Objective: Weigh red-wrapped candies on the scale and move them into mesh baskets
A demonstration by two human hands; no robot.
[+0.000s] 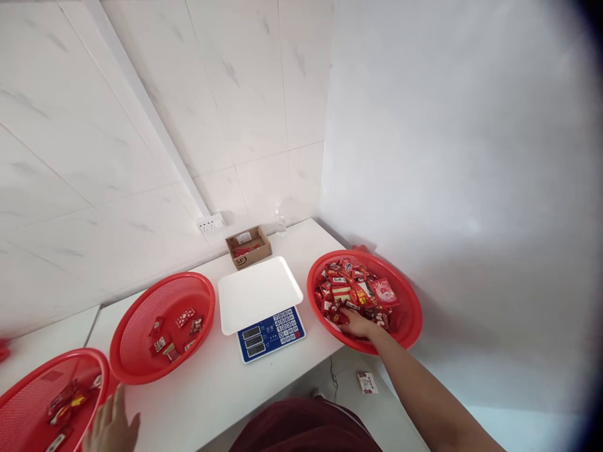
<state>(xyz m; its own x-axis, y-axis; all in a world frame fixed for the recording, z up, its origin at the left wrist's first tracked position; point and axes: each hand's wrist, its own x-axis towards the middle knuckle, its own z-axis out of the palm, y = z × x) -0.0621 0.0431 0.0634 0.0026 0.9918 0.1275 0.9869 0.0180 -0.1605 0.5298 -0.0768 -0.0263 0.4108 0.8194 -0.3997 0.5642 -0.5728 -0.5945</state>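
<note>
Right now the right hand (357, 322) is down in the red basket (409, 295) at the right of the frame, fingers curled into the heap of small red packets (358, 290); whether it has closed on one I cannot tell, since the fingertips are buried among the wrappers. The left hand (110, 428) sits at the lower left, fingers spread wide and holding nothing, just beside the rim of the lower-left basket (94, 358), which holds a few packets. A middle basket (141, 370) left of centre has a handful more scattered on its mesh.

The packets look light, soft and crinkly, with glossy film that is probably slippery; pinching one by a sealed edge, or scooping several loosely, seems the sensible hold. They should take squeezing without harm.

Between the baskets on the white counter (207, 395) stands a scale (261, 307) with a white tray, blue keypad panel and dark displays. Behind it a small cardboard box (249, 247) carries an "SF" mark. Print on the packets is too small to read
</note>
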